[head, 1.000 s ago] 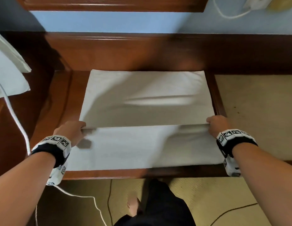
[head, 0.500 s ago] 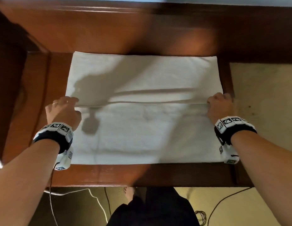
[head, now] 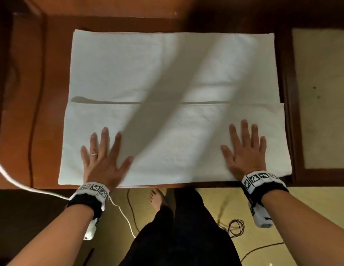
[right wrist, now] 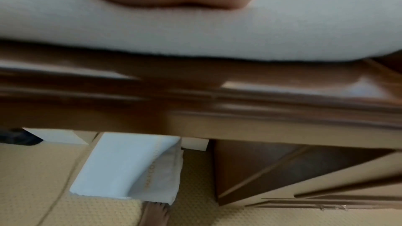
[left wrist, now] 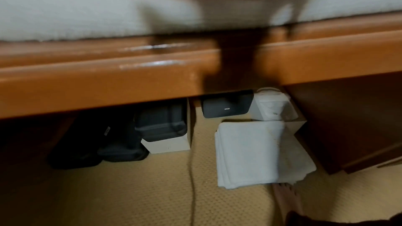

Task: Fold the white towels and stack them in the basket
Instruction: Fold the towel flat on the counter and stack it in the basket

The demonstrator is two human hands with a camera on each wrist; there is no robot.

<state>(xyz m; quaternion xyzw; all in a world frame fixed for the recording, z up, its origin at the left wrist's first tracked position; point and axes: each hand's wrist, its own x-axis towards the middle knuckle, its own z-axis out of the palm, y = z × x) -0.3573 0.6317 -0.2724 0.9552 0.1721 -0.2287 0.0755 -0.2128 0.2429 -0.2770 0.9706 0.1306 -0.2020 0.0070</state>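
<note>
Towel (head: 167,70) lies spread on the wooden desk (head: 52,93) in front of you, white and partly folded: its near portion is doubled over, ending in a straight edge that runs across the middle from side to side. Your left hand (head: 103,162) lies flat on the near left part of that doubled layer, fingers straight and splayed, gripping nothing. Your right hand (head: 245,152) lies flat the same way on the near right part, fingers extended, holding nothing. Both wrist views show the heel of each palm pressing into the towel just behind the desk's front edge. Under the desk, on the carpet (left wrist: 130,195), a stack of folded white towels (left wrist: 248,154) sits beside your bare foot (left wrist: 288,200); a white cable (head: 6,175) trails off the desk's left side.
</note>
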